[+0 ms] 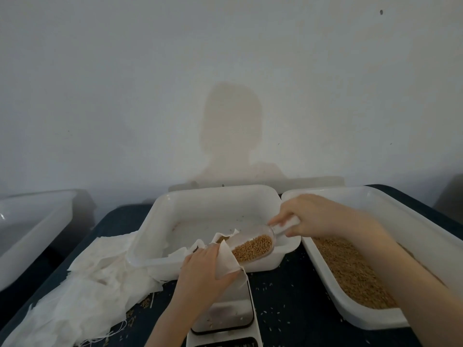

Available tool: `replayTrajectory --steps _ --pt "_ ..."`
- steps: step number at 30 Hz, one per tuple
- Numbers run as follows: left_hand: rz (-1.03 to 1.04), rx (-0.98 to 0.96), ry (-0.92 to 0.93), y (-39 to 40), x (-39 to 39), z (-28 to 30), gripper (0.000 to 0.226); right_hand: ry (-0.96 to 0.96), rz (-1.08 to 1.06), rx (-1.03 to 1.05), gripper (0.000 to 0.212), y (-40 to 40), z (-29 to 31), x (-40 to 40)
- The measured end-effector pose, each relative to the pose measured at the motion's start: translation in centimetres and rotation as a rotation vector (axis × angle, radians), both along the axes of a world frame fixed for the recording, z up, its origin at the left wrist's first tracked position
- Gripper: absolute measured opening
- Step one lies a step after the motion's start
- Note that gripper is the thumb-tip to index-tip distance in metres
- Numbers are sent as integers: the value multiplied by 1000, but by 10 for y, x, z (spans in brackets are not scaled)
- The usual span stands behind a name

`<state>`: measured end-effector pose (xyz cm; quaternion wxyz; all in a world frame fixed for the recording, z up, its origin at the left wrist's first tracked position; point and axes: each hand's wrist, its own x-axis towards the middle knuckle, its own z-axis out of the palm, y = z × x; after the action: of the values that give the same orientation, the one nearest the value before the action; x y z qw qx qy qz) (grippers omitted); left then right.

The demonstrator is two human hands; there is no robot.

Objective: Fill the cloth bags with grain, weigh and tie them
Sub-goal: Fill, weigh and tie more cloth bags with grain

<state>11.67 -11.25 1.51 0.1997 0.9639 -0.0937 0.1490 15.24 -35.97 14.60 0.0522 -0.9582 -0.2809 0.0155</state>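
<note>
Right hand (323,216) wraps the white handle of a clear scoop (253,244), fingers curled around it, thumb side toward the bowl. Scoop bowl about half full of golden grain (254,246), tilted down and away from the grip, its lip entering the mouth of a cloth bag (226,261).

Left hand (200,269) pinches the bag's near edge, thumb and fingers gathered on the fabric, holding the mouth open just beyond the scoop lip. Some grain already shows inside the bag. Bag hangs over the front rim of the middle white tub (208,204), above a kitchen scale (225,319) that sits nearer the person than both hands.

Handling judgement: the cloth is thin, limp, frayed at the edge; it will not stand open alone and likely sags once loaded. Best held at the rim on two sides, then gathered at the neck for tying. Grain is loose and pours freely; a slack mouth would probably spill it.

Outward from the right grip: a long tray of grain (350,271) under the forearm. Outward from the left grip: a heap of spare cloths (95,279) on the dark table (288,296), stray kernels scattered about.
</note>
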Motion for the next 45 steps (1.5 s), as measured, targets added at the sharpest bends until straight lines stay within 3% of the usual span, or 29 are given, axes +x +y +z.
replayTrajectory --steps 5,8,11,15,22,27,30,36,38,40,43,45 --pt "90 -115 -26 -13 5 0 82 -397 28 -180 49 23 10 -8" --pt "135 -191 -26 -17 6 -2 78 -586 49 -272 58 38 16 -17" --pt "169 -205 -68 -22 3 -1 66 -735 69 -348 55 50 22 -27" --pt "190 -181 -121 -26 -1 1 42 -818 79 -433 49 64 23 -34" --pt "242 -140 -126 -28 1 0 64 -849 68 -438 51 59 19 -35" --pt "241 -159 -109 -30 -1 3 63 -703 5 -338 59 34 11 -20" --pt "212 -192 -119 -30 -2 4 36 -554 -94 -250 60 7 -8 -7" --pt "106 -178 3 -25 4 -11 19 -217 -444 -97 24 -60 -63 15" --pt "103 -78 209 -27 14 -10 12 -169 -564 -73 16 -76 -77 19" --pt "116 24 566 -31 26 -4 10 -99 -658 -30 15 -87 -89 21" --pt "-92 259 763 -16 27 -14 28 120 -739 -111 19 -95 -101 21" --pt "1 241 831 -13 22 -14 22 252 -718 -222 25 -92 -108 21"
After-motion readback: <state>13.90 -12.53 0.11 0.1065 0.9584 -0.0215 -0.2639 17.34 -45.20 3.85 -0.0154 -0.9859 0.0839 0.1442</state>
